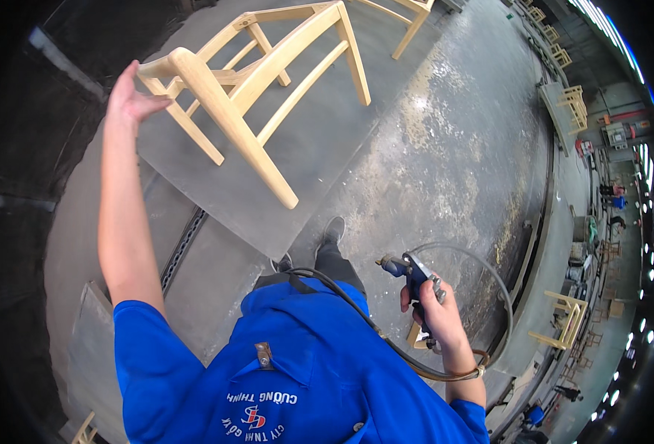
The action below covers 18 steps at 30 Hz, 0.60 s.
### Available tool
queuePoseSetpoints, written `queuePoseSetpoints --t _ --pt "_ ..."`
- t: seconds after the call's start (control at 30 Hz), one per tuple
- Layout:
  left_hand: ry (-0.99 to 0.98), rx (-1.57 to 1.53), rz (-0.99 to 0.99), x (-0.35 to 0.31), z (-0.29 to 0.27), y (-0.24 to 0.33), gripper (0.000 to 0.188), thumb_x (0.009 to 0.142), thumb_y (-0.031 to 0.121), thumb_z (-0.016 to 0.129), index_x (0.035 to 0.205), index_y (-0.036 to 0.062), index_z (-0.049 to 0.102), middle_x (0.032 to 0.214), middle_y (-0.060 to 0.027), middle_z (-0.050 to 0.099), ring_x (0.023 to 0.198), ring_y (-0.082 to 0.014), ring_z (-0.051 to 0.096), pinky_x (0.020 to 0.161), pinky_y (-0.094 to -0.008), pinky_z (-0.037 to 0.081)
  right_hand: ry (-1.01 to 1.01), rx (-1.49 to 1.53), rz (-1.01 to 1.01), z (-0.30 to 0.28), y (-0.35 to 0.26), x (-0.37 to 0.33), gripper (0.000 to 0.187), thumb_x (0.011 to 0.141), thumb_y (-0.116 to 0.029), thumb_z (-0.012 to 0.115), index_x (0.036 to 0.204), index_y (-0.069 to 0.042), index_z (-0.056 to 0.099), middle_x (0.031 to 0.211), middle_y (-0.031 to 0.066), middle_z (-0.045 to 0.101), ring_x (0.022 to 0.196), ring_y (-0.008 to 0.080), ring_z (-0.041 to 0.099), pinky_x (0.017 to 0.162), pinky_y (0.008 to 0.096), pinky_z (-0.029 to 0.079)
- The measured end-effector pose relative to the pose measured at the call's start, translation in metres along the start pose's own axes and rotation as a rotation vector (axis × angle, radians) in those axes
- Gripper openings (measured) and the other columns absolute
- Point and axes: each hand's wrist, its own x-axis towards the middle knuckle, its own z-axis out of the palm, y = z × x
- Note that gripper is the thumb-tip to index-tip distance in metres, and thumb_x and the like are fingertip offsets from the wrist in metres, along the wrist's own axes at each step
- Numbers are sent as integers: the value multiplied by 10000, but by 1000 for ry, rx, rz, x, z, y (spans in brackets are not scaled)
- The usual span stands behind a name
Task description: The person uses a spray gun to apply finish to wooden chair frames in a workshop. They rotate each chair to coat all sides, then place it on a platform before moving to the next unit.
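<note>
Our left hand (133,103) touches one end of the wooden chair frame (282,62) standing on the grey board (319,148), likely to steady it, though we cannot tell how firmly, while our right hand (439,311) clasps the spray gun (416,277), seemingly clear of the wood.

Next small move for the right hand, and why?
Probably bring the spray gun up and left toward the chair frame. The right hand grips the gun, but it sits well apart from the wood, while the left hand is at the frame's left end, so the gun looks like the piece to move.
</note>
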Motion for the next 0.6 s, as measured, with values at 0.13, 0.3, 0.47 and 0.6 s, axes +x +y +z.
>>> queuePoseSetpoints --t 0.13,0.3,0.47,0.6 --pt "-213 -194 -43 67 8 -36 822 935 378 710 1451 -64 248 1455 -288 396 1347 -438 443 1145 -574 363 146 75 51 -4 24 -5 603 1005 -600 502 1212 -38 565 851 53 643 733 91 599 508 203 428" --pt "54 77 18 100 28 -67 328 851 229 643 1066 -7 566 940 -167 651 827 -320 666 749 -482 587 271 201 -37 -15 29 -7 681 983 -671 460 1186 -29 561 843 55 640 727 95 601 497 212 436" --pt "-45 90 301 49 -9 -136 203 792 209 592 839 55 469 701 -66 455 594 -223 494 575 -372 489 322 278 -65 -53 35 12 754 946 -725 450 1157 -12 574 834 73 645 692 110 606 465 205 412" --pt "22 -79 287 23 1 -177 239 761 205 592 790 73 395 671 -40 364 564 -181 409 517 -331 404 285 381 -46 -89 45 25 783 946 -727 455 1220 -3 574 837 64 648 677 83 585 468 206 409"
